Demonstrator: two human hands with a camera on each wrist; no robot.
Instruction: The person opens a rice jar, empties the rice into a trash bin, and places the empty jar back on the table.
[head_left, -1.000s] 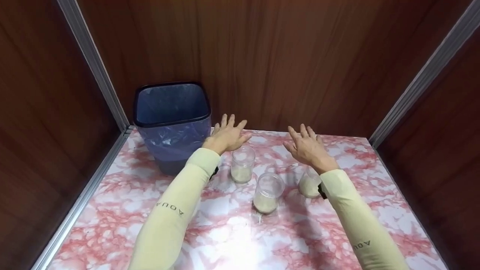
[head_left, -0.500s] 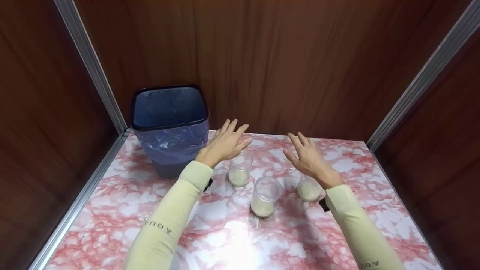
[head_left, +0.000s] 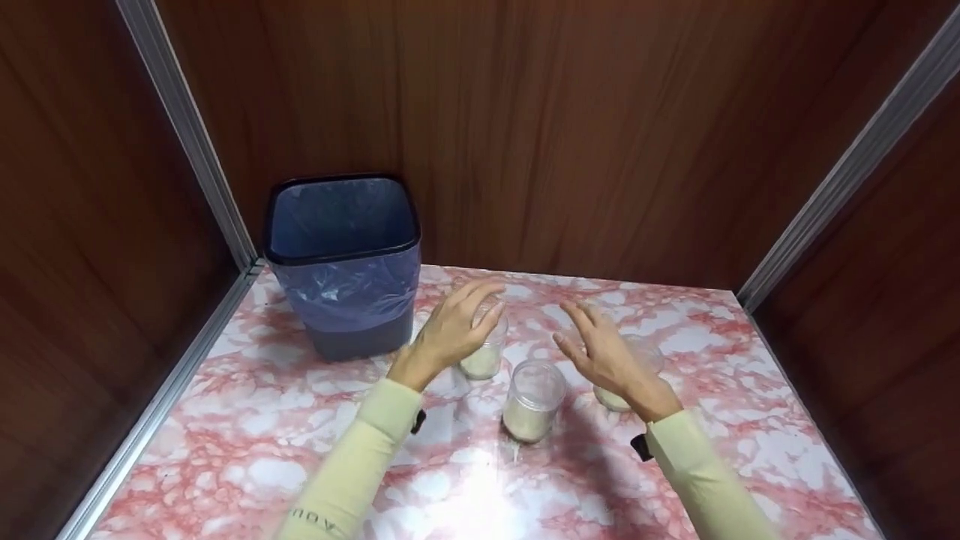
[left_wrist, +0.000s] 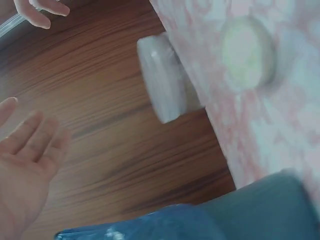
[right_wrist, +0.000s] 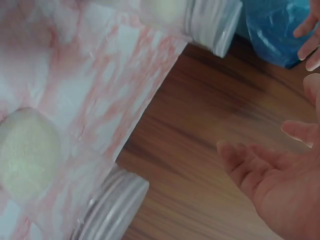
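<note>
Three clear jars with pale contents stand on the table, and no hand grips any of them. My left hand (head_left: 454,326) hovers palm-down with loose fingers, partly covering the left jar (head_left: 481,365). My right hand (head_left: 609,360) hangs loosely in the air, partly hiding the right jar (head_left: 643,352). Between the hands and nearer to me is the middle jar (head_left: 531,409), fully visible. In the left wrist view, a jar (left_wrist: 162,77) appears blurred beside the left hand (left_wrist: 27,170). The right wrist view has the right hand (right_wrist: 280,175) apart from a ridged jar (right_wrist: 112,210).
A bin (head_left: 360,343) lined with a bluish bag stands at the back left. Brown wood-look panels (head_left: 555,150) with metal corner strips enclose the back and sides. The tabletop (head_left: 247,435) has a red-and-white marbled pattern, with glare near the front.
Both hands have drawn back toward me and sit lower in the head view. Their fingers look less spread than before. The jars and bin stay in place.
</note>
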